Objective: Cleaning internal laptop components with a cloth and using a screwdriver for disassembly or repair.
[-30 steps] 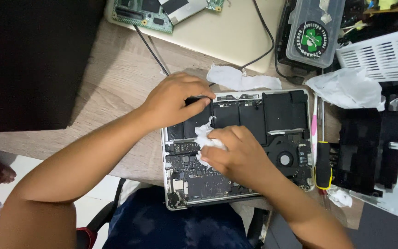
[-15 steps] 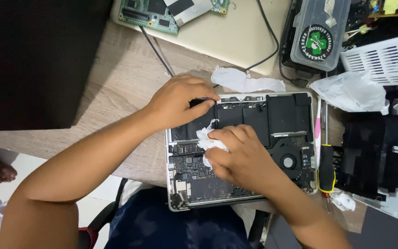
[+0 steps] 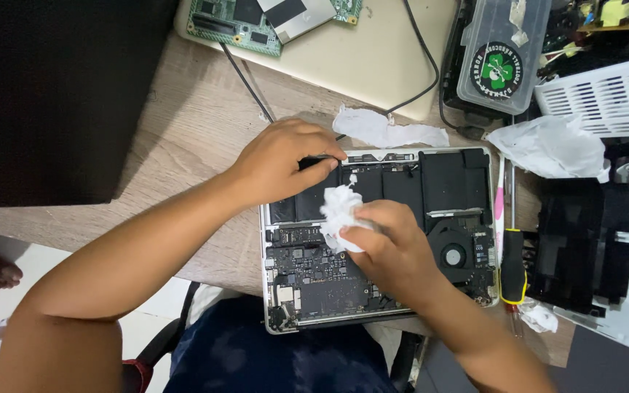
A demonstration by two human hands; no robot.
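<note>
Opened laptop (image 3: 431, 218): we see it base-up, cover off, board, fan, black cells exposed, overhanging the table's near edge | white tissue wad (image 3: 338, 211): crumpled, resting on the board's upper left

Electronics repair bench: opened laptop (image 3: 373, 240), circuit boards (image 3: 234, 22)

A white tissue wad (image 3: 340, 211) lies over the silver-rimmed laptop's (image 3: 265, 255) black and dark-grey insides, beside a black-and-yellow screwdriver (image 3: 512, 266), a pink-handled tool (image 3: 499, 207) and a green circuit board (image 3: 234, 22) on the wood-grain counter (image 3: 183, 131).
</note>
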